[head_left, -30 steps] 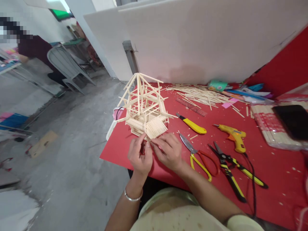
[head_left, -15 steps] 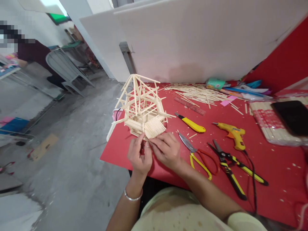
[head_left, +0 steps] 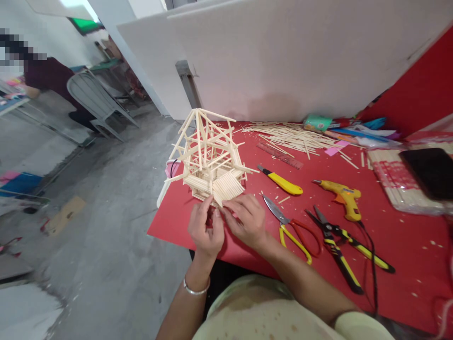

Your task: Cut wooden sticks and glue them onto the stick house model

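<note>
A many-sided house model of pale wooden sticks (head_left: 201,153) stands at the red table's left end, its roof an open frame of slanting sticks. On its near side leans a slatted stick panel (head_left: 228,187). My left hand (head_left: 206,229) is closed at the model's front edge, index finger and thumb bent toward the panel's lower corner. From the other side, my right hand (head_left: 247,219) pinches at that same corner, fingertips against the panel's lower edge. Any small piece between the fingertips is too hidden to make out.
Right of the model lie a yellow utility knife (head_left: 283,183), red-and-yellow-handled scissors (head_left: 283,218), black-and-yellow shears (head_left: 331,230) and a yellow glue gun (head_left: 341,196). Loose sticks (head_left: 283,137), a ruler (head_left: 279,156) and a phone (head_left: 430,172) are farther back. A person (head_left: 53,80) sits far left.
My right fingertips have shifted slightly up and right along the panel's lower edge, and its fingers have parted a little. My left hand and the model are almost unmoved.
</note>
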`<state>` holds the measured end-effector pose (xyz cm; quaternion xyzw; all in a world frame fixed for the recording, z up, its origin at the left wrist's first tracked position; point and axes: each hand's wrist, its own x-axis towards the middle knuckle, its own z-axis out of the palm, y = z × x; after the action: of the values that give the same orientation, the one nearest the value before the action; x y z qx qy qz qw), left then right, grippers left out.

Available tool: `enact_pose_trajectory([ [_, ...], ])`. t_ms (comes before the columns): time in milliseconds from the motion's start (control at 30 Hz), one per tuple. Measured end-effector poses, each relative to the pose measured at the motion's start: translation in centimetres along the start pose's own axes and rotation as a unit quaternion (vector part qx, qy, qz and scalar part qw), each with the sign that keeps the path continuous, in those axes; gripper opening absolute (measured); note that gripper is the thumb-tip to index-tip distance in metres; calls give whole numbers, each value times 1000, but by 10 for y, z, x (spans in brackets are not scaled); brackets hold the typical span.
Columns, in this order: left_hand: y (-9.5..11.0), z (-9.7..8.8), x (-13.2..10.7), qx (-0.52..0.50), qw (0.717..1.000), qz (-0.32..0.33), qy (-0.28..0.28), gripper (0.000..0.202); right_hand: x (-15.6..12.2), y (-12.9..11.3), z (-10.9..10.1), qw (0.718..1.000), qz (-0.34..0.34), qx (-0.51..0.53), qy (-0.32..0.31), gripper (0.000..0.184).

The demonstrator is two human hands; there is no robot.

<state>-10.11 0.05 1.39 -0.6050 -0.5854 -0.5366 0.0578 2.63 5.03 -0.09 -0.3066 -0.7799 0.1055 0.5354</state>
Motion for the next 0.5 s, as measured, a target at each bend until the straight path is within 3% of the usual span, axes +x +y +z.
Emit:
enact_pose_trajectory([
  [500,0,1,-3,6,1000,-7,-5,36,0,0,-1,1000,12,6,-16,21],
])
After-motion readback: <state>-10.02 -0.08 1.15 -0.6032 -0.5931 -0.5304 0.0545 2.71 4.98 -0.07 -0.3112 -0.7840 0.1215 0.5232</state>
